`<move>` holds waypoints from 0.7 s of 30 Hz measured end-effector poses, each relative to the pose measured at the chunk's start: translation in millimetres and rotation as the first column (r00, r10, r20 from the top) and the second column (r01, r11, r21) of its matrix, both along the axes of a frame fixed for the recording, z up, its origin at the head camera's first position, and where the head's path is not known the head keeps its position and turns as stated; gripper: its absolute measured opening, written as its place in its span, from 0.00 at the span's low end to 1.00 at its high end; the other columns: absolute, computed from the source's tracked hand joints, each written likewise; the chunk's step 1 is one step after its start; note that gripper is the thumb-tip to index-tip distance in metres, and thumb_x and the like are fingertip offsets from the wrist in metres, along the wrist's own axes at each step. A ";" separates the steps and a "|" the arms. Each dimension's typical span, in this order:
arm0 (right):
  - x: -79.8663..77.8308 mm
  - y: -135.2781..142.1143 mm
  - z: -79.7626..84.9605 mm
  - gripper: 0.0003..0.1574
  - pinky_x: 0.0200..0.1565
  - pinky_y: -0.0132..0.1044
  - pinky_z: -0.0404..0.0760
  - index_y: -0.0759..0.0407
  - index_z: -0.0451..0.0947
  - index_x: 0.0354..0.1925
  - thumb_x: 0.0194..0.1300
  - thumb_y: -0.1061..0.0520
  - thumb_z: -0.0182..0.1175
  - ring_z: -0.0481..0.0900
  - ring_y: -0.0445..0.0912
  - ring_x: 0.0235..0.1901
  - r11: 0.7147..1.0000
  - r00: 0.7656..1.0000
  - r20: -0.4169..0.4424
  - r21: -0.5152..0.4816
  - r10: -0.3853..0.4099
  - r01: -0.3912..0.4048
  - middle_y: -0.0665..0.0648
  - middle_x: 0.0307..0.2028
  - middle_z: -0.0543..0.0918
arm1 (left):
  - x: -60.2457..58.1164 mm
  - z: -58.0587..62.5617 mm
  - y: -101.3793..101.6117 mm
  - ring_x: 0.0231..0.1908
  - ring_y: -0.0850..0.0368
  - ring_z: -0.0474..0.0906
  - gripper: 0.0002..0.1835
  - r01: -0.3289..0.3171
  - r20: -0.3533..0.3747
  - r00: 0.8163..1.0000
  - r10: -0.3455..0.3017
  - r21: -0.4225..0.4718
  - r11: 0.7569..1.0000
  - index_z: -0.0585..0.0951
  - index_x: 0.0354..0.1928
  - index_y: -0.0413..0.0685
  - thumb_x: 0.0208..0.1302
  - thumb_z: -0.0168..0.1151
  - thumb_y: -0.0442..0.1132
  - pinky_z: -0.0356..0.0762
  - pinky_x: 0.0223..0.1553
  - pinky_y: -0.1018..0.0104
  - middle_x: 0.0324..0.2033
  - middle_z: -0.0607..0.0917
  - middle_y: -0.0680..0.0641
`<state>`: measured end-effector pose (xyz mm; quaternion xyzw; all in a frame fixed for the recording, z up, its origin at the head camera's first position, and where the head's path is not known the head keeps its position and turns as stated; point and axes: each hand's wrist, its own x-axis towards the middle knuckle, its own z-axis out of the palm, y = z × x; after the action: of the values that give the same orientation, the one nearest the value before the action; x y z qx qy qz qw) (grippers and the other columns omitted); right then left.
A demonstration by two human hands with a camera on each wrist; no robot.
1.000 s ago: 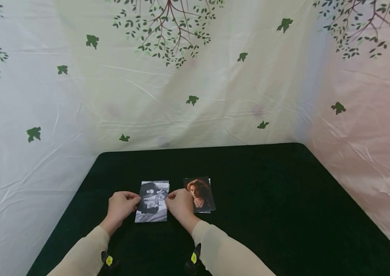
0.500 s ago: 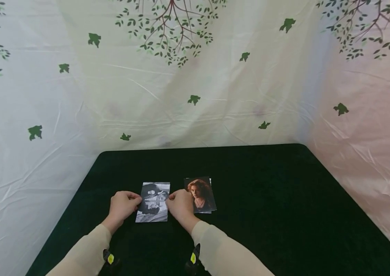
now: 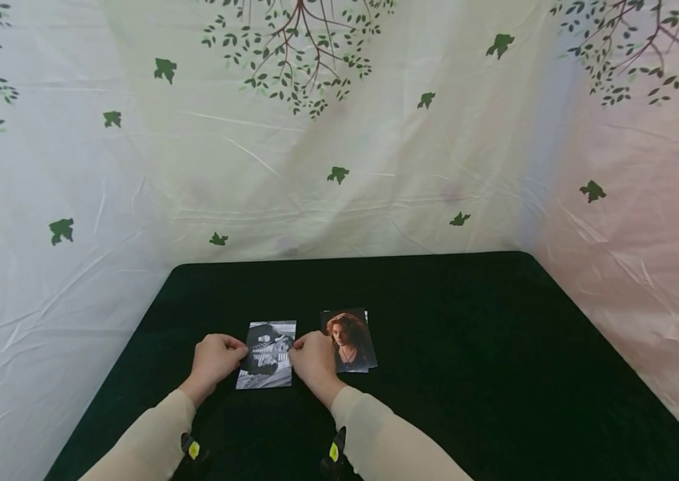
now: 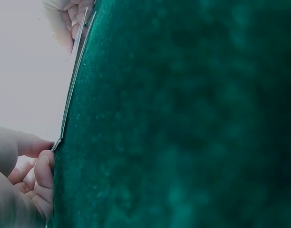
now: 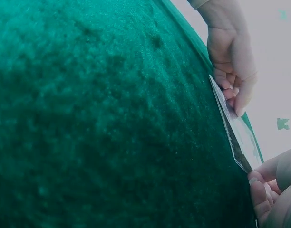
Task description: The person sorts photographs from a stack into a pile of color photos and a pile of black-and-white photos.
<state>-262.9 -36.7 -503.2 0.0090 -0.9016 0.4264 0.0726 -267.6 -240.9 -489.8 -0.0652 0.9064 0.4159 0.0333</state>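
Observation:
A black-and-white photo print (image 3: 267, 354) lies on top of a thin stack, between both hands in the head view. My left hand (image 3: 214, 361) pinches its left edge between thumb and fingers. On the opposite edge, my right hand (image 3: 315, 364) pinches with thumb and forefinger. From the side, the left wrist view shows several thin print edges (image 4: 72, 95) low over the green cloth, slightly parted near the right hand. A dark gap also shows under the top print (image 5: 240, 130) in the right wrist view. The colour portrait print (image 3: 348, 341) lies just beyond my right hand, which overlaps its left edge.
Under the colour portrait, corners of other prints stick out. A dark green cloth (image 3: 465, 347) covers the table. Pale fabric walls (image 3: 375, 200) with leaf patterns stand behind the table and along both sides. Wrist cameras (image 3: 334, 454) sit beneath the cream sleeves.
The far edge of the black-and-white print has come slightly nearer, and the sliver of print showing at its right edge is now hidden. Both hands keep their pinch with little movement.

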 end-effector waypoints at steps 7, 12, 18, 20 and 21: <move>0.9 -2.0 0.4 0.03 0.31 0.39 0.77 0.56 0.87 0.25 0.52 0.62 0.67 0.77 0.40 0.25 1.000 1.000 -0.005 0.006 -0.001 0.001 0.49 0.25 0.85 | -3.3 -1.8 -0.3 0.28 0.55 0.76 0.06 -0.003 -0.006 1.000 0.003 -0.033 0.999 0.86 0.35 0.42 0.61 0.64 0.37 0.74 0.27 0.64 0.31 0.82 0.46; 0.4 -3.7 0.0 0.03 0.29 0.38 0.77 0.55 0.86 0.24 0.52 0.62 0.67 0.76 0.39 0.24 1.000 1.000 -0.008 0.012 -0.016 0.016 0.49 0.24 0.84 | -4.1 -1.6 0.2 0.27 0.56 0.76 0.06 0.008 -0.021 1.000 -0.010 -0.061 0.998 0.86 0.33 0.41 0.60 0.65 0.37 0.73 0.26 0.64 0.30 0.83 0.47; -0.2 -4.2 -0.8 0.03 0.28 0.37 0.76 0.55 0.86 0.24 0.51 0.62 0.68 0.75 0.39 0.24 1.000 1.000 -0.015 0.013 -0.016 0.016 0.48 0.24 0.84 | -5.2 0.8 1.5 0.27 0.55 0.76 0.06 0.002 0.006 1.000 -0.002 -0.067 0.998 0.86 0.34 0.42 0.60 0.65 0.37 0.74 0.26 0.64 0.29 0.83 0.47; -0.1 -4.4 -1.0 0.02 0.28 0.37 0.76 0.56 0.86 0.25 0.51 0.63 0.68 0.75 0.39 0.24 1.000 1.000 -0.014 0.015 -0.012 0.012 0.49 0.24 0.84 | -5.9 0.9 1.8 0.27 0.55 0.76 0.05 -0.001 0.014 1.000 0.001 -0.064 0.998 0.86 0.34 0.42 0.60 0.66 0.37 0.74 0.27 0.64 0.29 0.82 0.47; 0.0 -4.6 -1.0 0.03 0.28 0.37 0.76 0.56 0.86 0.25 0.51 0.63 0.68 0.75 0.39 0.24 1.000 1.000 -0.014 0.017 -0.011 0.012 0.49 0.25 0.84 | -6.3 0.6 1.6 0.27 0.55 0.76 0.05 0.002 0.014 1.000 -0.001 -0.065 0.998 0.86 0.34 0.42 0.60 0.66 0.37 0.74 0.26 0.64 0.29 0.82 0.47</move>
<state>-262.9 -41.3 -504.2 0.0074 -0.9046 0.4184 0.0814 -273.9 -239.2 -489.1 -0.0685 0.9192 0.3860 0.0375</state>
